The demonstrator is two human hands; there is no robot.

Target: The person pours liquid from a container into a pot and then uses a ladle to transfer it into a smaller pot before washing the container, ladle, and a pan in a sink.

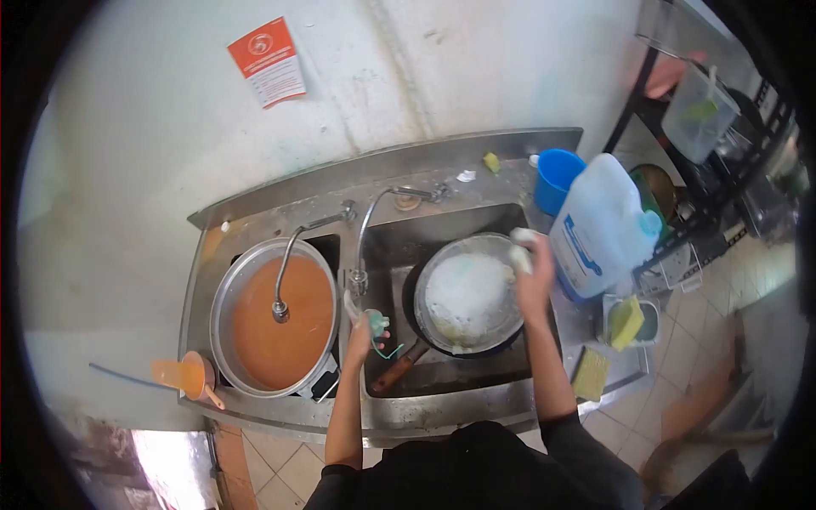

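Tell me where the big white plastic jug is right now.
In the head view, the white jug stands right of the sink, beside the right hand on the rim of the frying pan, with a blue cup behind it.

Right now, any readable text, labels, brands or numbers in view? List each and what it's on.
Red notice on the wall: white round logo and lines of print, too blurred to read.
White jug beside the sink: blue label, print too small to read.
No other text is legible.
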